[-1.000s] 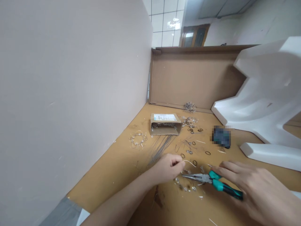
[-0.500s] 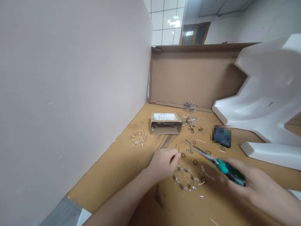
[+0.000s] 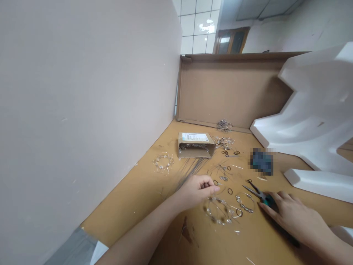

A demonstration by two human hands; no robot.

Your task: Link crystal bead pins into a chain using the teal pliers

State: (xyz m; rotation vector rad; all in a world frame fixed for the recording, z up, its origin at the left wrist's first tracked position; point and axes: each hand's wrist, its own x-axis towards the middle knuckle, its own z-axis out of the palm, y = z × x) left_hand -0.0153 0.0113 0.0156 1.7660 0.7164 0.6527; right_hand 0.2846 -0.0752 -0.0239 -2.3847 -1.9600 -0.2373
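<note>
My left hand (image 3: 197, 189) is closed in a pinch above the table, next to a small dark ring (image 3: 216, 183). What it holds, if anything, is too small to make out. My right hand (image 3: 292, 211) rests over the green-and-black handles of the long-nosed pliers (image 3: 255, 192), its fingers spread and the thumb apart. The pliers lie on the table with their jaws parted. Between the hands are a clear beaded wire ring (image 3: 220, 210), a smaller beaded loop (image 3: 245, 203) and another dark ring (image 3: 230, 191).
A small open cardboard box (image 3: 196, 145) with clear beads inside stands beyond my left hand, thin wires (image 3: 193, 167) before it. Another beaded ring (image 3: 163, 163) lies left. Bead clusters (image 3: 224, 125), a blurred dark device (image 3: 261, 162), white foam (image 3: 309, 106) and a cardboard wall (image 3: 231, 88) surround the area.
My right hand has lowered the pliers onto the table, and its fingers have spread. The pliers' jaws have parted. My left hand has shifted slightly right, thumb and fingers extended further.
</note>
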